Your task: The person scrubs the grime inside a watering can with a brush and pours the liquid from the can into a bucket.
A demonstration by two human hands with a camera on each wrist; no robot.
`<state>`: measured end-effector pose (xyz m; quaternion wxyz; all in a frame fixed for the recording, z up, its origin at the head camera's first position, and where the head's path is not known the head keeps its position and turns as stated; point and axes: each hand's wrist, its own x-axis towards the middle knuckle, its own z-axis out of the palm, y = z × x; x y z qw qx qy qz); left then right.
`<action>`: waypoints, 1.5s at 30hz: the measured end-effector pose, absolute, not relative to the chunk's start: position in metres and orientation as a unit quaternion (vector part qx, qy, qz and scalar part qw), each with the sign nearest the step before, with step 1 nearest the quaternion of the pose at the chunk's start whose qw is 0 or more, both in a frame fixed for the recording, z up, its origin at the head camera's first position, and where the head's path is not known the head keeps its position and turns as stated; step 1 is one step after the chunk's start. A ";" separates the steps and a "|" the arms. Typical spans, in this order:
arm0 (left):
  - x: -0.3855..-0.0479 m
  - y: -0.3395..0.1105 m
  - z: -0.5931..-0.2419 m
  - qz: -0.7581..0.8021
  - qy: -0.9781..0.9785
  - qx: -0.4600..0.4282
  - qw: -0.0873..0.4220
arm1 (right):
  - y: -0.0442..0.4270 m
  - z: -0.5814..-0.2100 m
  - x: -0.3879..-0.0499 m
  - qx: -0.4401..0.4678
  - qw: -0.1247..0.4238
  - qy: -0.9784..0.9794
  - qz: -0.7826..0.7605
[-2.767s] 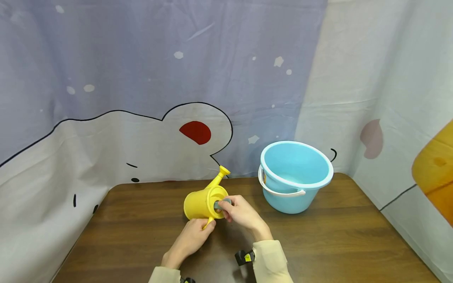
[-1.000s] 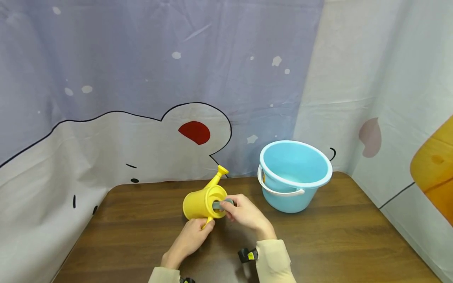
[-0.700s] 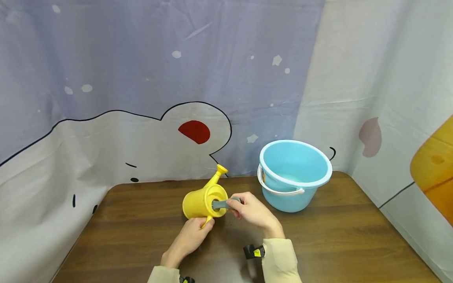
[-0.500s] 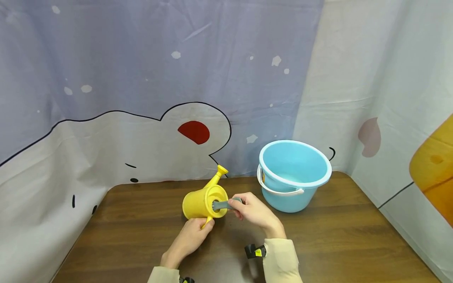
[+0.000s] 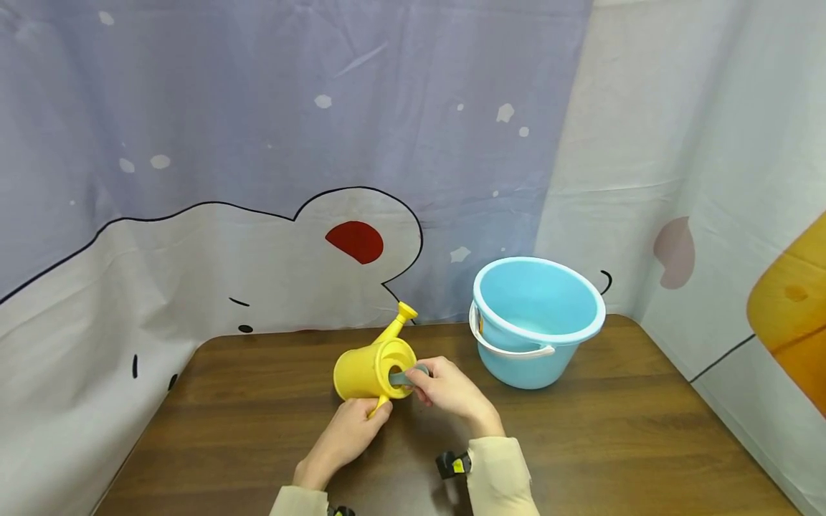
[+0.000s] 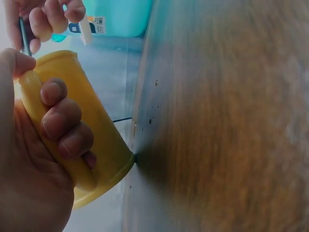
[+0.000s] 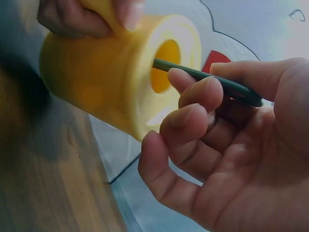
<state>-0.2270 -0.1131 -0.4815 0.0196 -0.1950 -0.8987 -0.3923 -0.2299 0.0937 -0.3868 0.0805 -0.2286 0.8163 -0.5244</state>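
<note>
My left hand (image 5: 348, 430) grips the handle of a yellow watering can (image 5: 357, 373). The can is tilted, its mouth turned to the right and its spout up at the back. Whether its base touches the table, I cannot tell. Between thumb and fingers, my right hand (image 5: 452, 393) pinches the grey-green handle of a small brush (image 5: 401, 378). The brush head is hidden inside the can's opening. In the right wrist view the brush handle (image 7: 186, 70) runs through the round hole, with the right fingers just outside the rim.
A light blue bucket (image 5: 532, 365) with a white handle stands on the wooden table (image 5: 619, 423) at the back right. Small dark spots, perhaps drops, show on the table (image 6: 217, 125) in the left wrist view. A printed curtain (image 5: 258, 107) hangs behind.
My right hand drew the brush partly out to the right, showing its bristles at the opening, then moved back left and pushed it deeper. The left hand and watering can stayed nearly still.
</note>
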 end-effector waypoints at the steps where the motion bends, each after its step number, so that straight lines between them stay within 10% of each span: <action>1: -0.227 -0.113 -0.482 -0.392 -0.899 -0.194 0.018 | 0.092 -0.391 -0.232 -0.225 0.081 0.819 -0.522; 45: -0.227 -0.112 -0.483 -0.389 -0.899 -0.199 0.027 | 0.114 -0.407 -0.247 -0.255 0.098 0.788 -0.552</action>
